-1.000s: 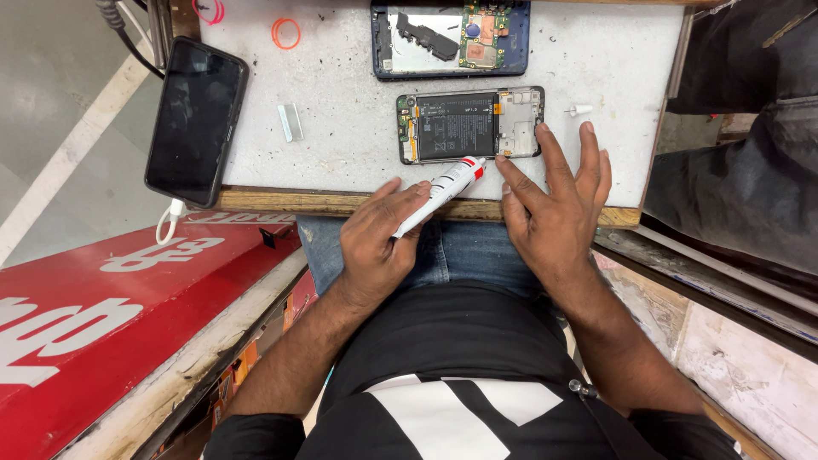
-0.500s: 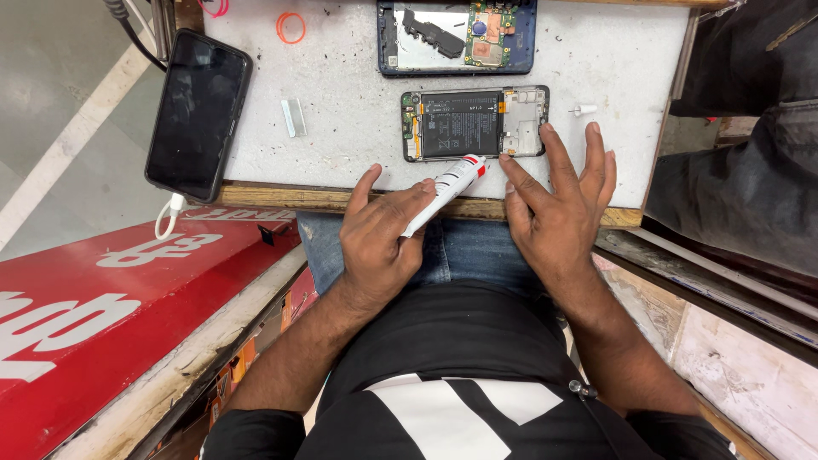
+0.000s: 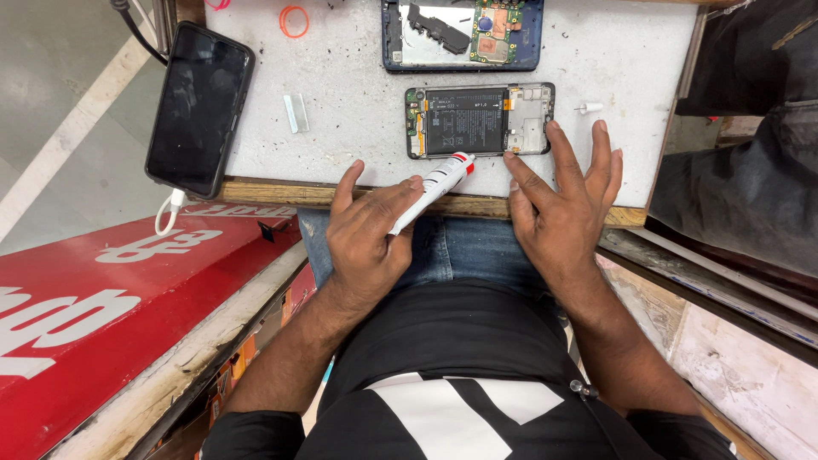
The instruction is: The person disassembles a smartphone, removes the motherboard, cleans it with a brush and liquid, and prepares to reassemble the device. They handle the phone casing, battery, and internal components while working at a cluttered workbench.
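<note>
- The left hand point(image 3: 366, 238) holds a white tube point(image 3: 433, 189) with a red band near its tip; its grip pinches the tube between fingers and palm, at the near edge of the desk point(image 3: 358, 136).
- The tube slants up to the right, its tip just at the near edge of the opened phone point(image 3: 480, 121).
- The opened phone lies flat, back off, showing a dark battery and green boards.
- The right hand point(image 3: 562, 204) rests with fingers spread, fingertips touching the phone's near right corner.
- A second opened phone point(image 3: 464, 34) lies farther away; a black phone point(image 3: 200, 109) lies at the left.
</note>
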### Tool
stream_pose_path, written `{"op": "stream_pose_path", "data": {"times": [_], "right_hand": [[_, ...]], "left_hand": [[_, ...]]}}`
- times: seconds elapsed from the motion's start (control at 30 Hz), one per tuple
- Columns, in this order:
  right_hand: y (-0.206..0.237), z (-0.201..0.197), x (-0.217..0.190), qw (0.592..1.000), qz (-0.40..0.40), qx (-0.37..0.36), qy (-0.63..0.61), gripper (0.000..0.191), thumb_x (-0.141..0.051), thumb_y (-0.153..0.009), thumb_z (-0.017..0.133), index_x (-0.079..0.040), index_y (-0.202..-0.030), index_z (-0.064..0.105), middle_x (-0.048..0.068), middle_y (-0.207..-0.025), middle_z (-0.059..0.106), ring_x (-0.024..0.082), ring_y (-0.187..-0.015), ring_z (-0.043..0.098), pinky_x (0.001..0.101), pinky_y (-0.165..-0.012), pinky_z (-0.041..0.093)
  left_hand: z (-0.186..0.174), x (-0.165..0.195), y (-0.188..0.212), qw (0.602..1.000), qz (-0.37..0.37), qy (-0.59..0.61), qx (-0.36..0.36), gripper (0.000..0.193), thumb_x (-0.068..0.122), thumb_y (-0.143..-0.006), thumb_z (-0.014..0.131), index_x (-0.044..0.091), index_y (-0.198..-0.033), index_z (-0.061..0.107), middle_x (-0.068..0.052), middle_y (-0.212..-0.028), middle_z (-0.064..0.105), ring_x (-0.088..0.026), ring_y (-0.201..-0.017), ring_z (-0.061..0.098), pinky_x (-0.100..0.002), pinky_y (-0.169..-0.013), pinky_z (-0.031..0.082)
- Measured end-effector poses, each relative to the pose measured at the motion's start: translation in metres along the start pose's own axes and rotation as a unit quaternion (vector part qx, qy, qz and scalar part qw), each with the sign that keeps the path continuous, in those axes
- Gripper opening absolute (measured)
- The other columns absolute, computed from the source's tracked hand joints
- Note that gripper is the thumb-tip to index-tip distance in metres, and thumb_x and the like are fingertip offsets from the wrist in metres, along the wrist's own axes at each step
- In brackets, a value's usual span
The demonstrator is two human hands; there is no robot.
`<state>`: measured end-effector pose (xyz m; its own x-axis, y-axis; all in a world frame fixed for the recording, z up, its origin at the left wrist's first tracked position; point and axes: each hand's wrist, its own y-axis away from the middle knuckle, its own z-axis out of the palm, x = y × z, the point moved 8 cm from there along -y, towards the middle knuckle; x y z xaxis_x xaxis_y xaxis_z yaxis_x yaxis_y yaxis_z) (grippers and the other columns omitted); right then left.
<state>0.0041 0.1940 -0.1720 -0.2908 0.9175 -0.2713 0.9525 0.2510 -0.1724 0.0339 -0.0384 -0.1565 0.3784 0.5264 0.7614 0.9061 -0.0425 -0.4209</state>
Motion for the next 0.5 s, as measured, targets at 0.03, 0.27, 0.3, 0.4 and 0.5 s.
{"op": "stream_pose_path", "data": {"times": [0.03,0.27,0.3,0.4,0.5], "right_hand": [[0.000,0.001,0.000,1.000,0.000,0.000,0.001,0.029,-0.016,-0.100,0.076,-0.024,-0.127,0.081,0.012,-0.163,0.049,0.045,-0.159,0.019,0.0704,-0.127,0.011],[0.000,0.003,-0.002,1.000,0.004,-0.004,0.002,0.027,-0.016,-0.101,0.076,-0.024,-0.126,0.081,0.012,-0.163,0.049,0.045,-0.160,0.019,0.0715,-0.127,0.009],[0.000,0.002,-0.003,1.000,0.005,-0.004,0.001,0.027,-0.016,-0.101,0.076,-0.024,-0.127,0.081,0.012,-0.163,0.049,0.045,-0.160,0.018,0.0714,-0.127,0.009],[0.000,0.000,-0.005,1.000,0.005,-0.003,-0.002,0.028,-0.016,-0.101,0.075,-0.024,-0.127,0.081,0.012,-0.164,0.049,0.045,-0.160,0.018,0.0714,-0.128,0.009],[-0.001,-0.001,-0.006,1.000,0.004,-0.004,-0.004,0.028,-0.016,-0.101,0.075,-0.024,-0.127,0.081,0.012,-0.164,0.049,0.045,-0.161,0.018,0.0715,-0.128,0.009]], "left_hand": [[-0.002,-0.001,0.000,1.000,-0.001,-0.001,0.002,0.045,-0.014,-0.084,0.068,0.010,-0.122,0.068,-0.006,-0.118,0.077,-0.021,-0.110,0.076,-0.058,-0.126,0.034],[-0.015,-0.005,0.002,1.000,-0.009,-0.010,0.006,0.042,-0.013,-0.087,0.071,0.011,-0.121,0.068,-0.005,-0.118,0.077,-0.021,-0.110,0.076,-0.058,-0.127,0.033],[-0.017,-0.005,0.002,1.000,-0.011,-0.011,0.006,0.042,-0.012,-0.087,0.072,0.011,-0.122,0.068,-0.006,-0.118,0.077,-0.020,-0.109,0.076,-0.058,-0.126,0.033],[-0.024,-0.006,0.002,1.000,-0.018,-0.020,0.007,0.043,-0.011,-0.086,0.071,0.011,-0.122,0.069,-0.006,-0.117,0.077,-0.020,-0.108,0.076,-0.058,-0.126,0.033],[-0.030,-0.007,0.002,0.999,-0.028,-0.030,0.011,0.045,-0.012,-0.084,0.068,0.012,-0.122,0.069,-0.006,-0.116,0.078,-0.020,-0.106,0.077,-0.057,-0.126,0.034]]}}
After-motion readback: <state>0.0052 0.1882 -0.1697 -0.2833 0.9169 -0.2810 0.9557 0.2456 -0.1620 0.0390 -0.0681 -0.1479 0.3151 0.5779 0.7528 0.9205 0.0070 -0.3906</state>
